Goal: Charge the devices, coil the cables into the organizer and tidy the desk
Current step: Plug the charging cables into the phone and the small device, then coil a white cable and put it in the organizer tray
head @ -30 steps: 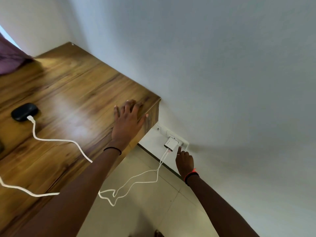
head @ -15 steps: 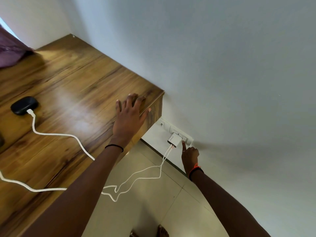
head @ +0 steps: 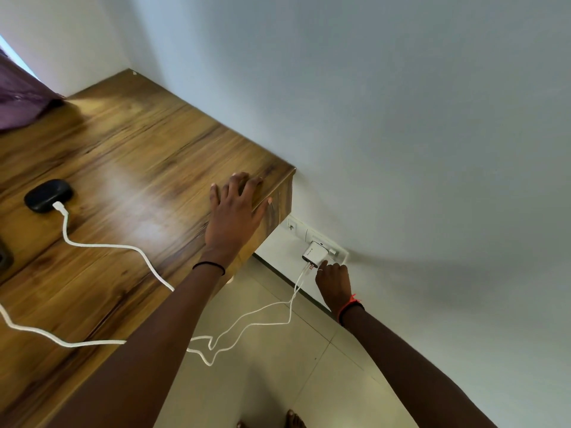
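Note:
A black earbud case (head: 48,196) lies on the wooden desk (head: 129,156) with a white cable (head: 108,245) plugged into it. That cable runs across the desk and drops off its edge to a white charger (head: 314,252) plugged into the wall socket strip (head: 298,227). A second white cable (head: 34,332) crosses the near desk and loops over the floor toward the same charger. My left hand (head: 234,211) lies flat with spread fingers on the desk's far corner. My right hand (head: 333,278) sits just below the charger with curled fingers, its knuckles at the charger's lower edge, holding nothing.
A purple cloth (head: 18,100) hangs onto the desk at the far left. A dark object (head: 3,257) shows partly at the left edge. The white wall (head: 401,118) rises behind the desk. The floor is tiled (head: 278,381), and my bare toes (head: 292,421) show at the bottom.
My right hand's pointing index finger has left the switch beside the charger and folded in; the hand now sits under the charger. My left hand stays flat on the desk.

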